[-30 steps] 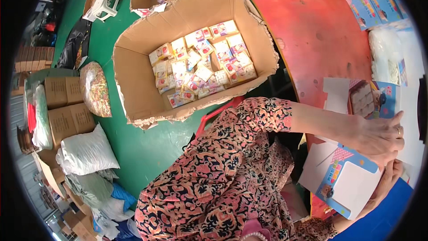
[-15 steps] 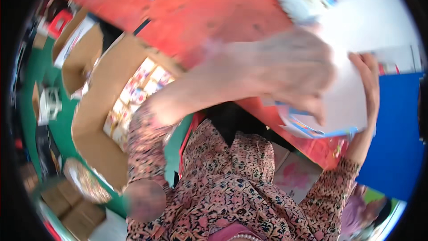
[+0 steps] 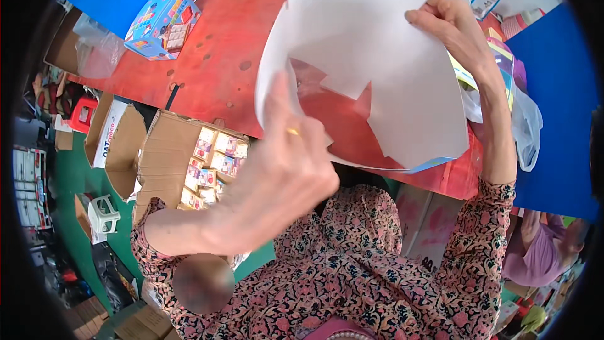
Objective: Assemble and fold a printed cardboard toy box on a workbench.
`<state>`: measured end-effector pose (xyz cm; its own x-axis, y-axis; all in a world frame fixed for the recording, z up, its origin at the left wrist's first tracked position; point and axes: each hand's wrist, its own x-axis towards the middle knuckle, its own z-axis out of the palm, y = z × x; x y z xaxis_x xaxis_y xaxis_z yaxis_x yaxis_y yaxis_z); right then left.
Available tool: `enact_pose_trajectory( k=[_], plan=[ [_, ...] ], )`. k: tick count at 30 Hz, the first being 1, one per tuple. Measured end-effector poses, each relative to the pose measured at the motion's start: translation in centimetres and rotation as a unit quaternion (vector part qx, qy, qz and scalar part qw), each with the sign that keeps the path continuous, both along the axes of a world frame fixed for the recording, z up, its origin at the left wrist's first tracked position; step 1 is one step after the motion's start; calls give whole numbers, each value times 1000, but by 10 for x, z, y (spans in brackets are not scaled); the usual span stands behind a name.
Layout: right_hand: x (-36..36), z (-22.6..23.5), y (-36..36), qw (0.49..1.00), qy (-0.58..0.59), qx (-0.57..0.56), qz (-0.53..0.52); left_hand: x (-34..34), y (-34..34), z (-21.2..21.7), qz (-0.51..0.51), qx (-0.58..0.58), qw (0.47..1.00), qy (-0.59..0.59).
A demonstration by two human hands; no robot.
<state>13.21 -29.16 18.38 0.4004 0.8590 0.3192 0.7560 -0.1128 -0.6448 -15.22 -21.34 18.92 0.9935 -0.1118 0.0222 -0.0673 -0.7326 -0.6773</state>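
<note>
A white-lined paperboard box [image 3: 415,107], its blue printed outside showing along the lower edge, stands opened out and tilted over the red table. My right hand [image 3: 453,31] pinches its upper right wall between thumb and fingers. At the box's left wall is my left hand [image 3: 277,170], with a gold ring [image 3: 292,131] on one finger. Its index finger stretches up along that wall and the others look curled. Motion smears the fingertips, so I cannot tell whether they grip the board. Through the box's open bottom the red tabletop shows, between jagged flap edges.
A blue printed carton [image 3: 165,25] with a handle stands on the red table [image 3: 220,75]. Left of my lap, a brown carton [image 3: 167,151] holds small wrapped packs [image 3: 211,167]. A plastic bag [image 3: 527,123] hangs at the right, near a blue panel [image 3: 553,88]. Another person [image 3: 535,252] is at the lower right.
The box has opened out and now shows its hollow inside. My left hand has moved left and down to its left wall; my right hand has moved up along the other side. The view has shifted.
</note>
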Motion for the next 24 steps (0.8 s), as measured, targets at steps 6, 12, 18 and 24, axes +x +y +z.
enact_pose_trajectory(
  k=[6, 12, 18, 24],
  plan=[
    [-1, 13, 4, 999, 31, -12, -2, 11, -32, 10, -69, -94, 982, 150],
    [37, -1, 6, 996, 73, -44, -24, 15, 29, 46, -105, -339, 918, 177],
    [32, -33, 10, 960, 229, -85, 136, 43, 81, 108, -73, -580, 774, 244],
    [56, -88, 21, 911, 318, -239, 107, 108, 119, 51, -27, -666, 689, 284]
  ],
)
